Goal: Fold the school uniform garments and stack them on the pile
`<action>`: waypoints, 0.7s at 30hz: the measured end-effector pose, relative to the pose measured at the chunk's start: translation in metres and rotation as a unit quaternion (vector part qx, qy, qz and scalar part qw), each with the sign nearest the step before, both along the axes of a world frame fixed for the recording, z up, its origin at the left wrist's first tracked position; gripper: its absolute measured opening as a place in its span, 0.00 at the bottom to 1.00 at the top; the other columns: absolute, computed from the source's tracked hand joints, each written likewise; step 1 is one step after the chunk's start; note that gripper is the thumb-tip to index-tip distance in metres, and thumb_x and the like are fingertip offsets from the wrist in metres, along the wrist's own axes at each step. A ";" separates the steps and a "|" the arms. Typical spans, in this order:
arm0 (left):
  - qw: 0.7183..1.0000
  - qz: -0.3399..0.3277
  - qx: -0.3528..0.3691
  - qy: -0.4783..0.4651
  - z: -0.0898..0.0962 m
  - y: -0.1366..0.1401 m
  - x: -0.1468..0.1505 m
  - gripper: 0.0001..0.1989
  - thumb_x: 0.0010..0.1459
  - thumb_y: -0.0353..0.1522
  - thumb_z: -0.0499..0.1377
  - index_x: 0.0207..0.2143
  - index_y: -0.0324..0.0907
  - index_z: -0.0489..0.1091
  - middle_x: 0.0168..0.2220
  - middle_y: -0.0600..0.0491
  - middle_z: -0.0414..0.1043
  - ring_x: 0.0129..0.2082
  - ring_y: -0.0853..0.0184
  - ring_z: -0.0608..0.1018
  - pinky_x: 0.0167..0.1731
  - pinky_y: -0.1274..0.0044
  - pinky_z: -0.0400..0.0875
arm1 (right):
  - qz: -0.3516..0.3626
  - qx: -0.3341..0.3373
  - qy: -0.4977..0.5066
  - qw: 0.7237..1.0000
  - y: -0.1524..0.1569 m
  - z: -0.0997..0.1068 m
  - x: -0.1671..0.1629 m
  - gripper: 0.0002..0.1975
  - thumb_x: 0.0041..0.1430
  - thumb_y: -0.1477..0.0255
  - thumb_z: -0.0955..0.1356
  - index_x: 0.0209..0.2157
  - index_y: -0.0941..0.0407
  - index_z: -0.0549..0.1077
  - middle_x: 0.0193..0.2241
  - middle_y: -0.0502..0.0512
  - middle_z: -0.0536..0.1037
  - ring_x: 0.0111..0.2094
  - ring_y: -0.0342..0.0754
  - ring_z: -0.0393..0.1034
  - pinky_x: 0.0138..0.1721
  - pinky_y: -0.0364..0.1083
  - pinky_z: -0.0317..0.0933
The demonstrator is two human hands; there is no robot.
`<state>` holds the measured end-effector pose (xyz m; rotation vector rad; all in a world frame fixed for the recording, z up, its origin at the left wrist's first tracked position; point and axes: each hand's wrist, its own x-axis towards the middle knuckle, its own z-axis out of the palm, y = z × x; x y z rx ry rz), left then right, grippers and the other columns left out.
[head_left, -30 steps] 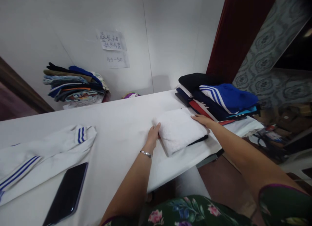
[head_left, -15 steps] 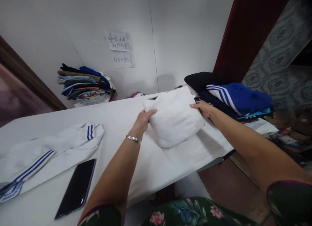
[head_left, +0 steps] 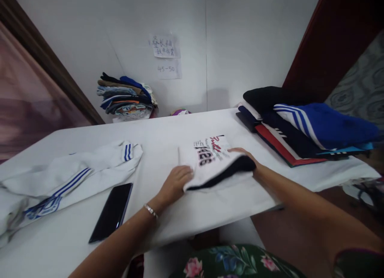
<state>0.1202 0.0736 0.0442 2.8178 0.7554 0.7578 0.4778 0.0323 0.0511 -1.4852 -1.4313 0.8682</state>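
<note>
A folded white shirt (head_left: 214, 160) with red and black print and a dark band along its near edge lies on the white-covered table (head_left: 162, 226) in front of me. My left hand (head_left: 177, 182) grips its left edge with bent fingers. At its right side my right hand (head_left: 247, 158) is closed on the cloth, and the dark band bulges up beside it. Part of the right hand's fingers is hidden by the cloth. The printed side faces up.
A white garment with blue stripes (head_left: 75, 174) is spread at the left, and a black phone (head_left: 112, 212) lies beside it. At the back left stands a pile of folded clothes (head_left: 127, 96). More folded clothes (head_left: 300, 126) are stacked at the right.
The shirt was held up with a plain white side showing; now it is lower, on the table, its print upward. Both hands have come down with it. The view has turned slightly left.
</note>
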 end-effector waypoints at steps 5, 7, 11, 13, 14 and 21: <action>0.998 -0.025 -0.064 0.003 -0.001 -0.021 -0.015 0.19 0.51 0.24 0.50 0.41 0.46 0.73 0.50 0.48 0.74 0.56 0.61 0.70 0.56 0.63 0.64 | 0.078 0.048 -0.173 0.981 -0.020 -0.026 0.023 0.18 0.56 0.59 0.65 0.46 0.48 0.76 0.58 0.50 0.69 0.62 0.55 0.56 0.64 0.58 0.47; 0.994 0.001 -0.098 -0.047 0.017 -0.013 -0.010 0.18 0.52 0.24 0.49 0.40 0.47 0.73 0.45 0.50 0.76 0.50 0.63 0.74 0.52 0.65 0.68 | 0.082 0.018 -0.220 0.972 -0.013 -0.017 0.033 0.17 0.57 0.59 0.64 0.43 0.49 0.78 0.55 0.51 0.72 0.61 0.56 0.57 0.64 0.58 0.49; 0.986 0.097 -0.083 -0.110 0.052 0.009 0.029 0.14 0.60 0.31 0.49 0.42 0.45 0.72 0.46 0.50 0.76 0.48 0.63 0.75 0.53 0.67 0.67 | 0.039 0.047 -0.232 0.971 0.006 0.024 0.019 0.20 0.60 0.60 0.61 0.47 0.52 0.76 0.55 0.52 0.72 0.61 0.53 0.58 0.64 0.54 0.48; 0.987 0.127 -0.061 -0.079 0.057 0.017 0.055 0.16 0.62 0.38 0.51 0.49 0.45 0.70 0.56 0.48 0.69 0.58 0.59 0.67 0.59 0.62 0.58 | 0.019 0.091 -0.228 0.969 0.015 0.043 -0.007 0.24 0.61 0.58 0.60 0.55 0.52 0.70 0.60 0.51 0.66 0.63 0.50 0.54 0.65 0.52 0.45; 0.986 0.148 -0.061 -0.048 0.056 0.020 0.066 0.20 0.62 0.41 0.52 0.53 0.44 0.68 0.60 0.46 0.64 0.62 0.56 0.62 0.61 0.59 0.53 | 0.020 0.110 -0.234 0.966 0.018 0.048 -0.021 0.27 0.62 0.56 0.60 0.59 0.52 0.66 0.62 0.50 0.62 0.65 0.50 0.51 0.65 0.52 0.43; 0.963 0.235 -0.113 0.067 0.017 0.025 0.085 0.30 0.61 0.48 0.50 0.60 0.42 0.59 0.65 0.41 0.53 0.66 0.51 0.55 0.61 0.53 0.47 | 0.091 -0.009 -0.359 0.929 0.033 0.002 -0.071 0.37 0.62 0.48 0.56 0.67 0.52 0.49 0.68 0.57 0.45 0.68 0.57 0.34 0.65 0.61 0.30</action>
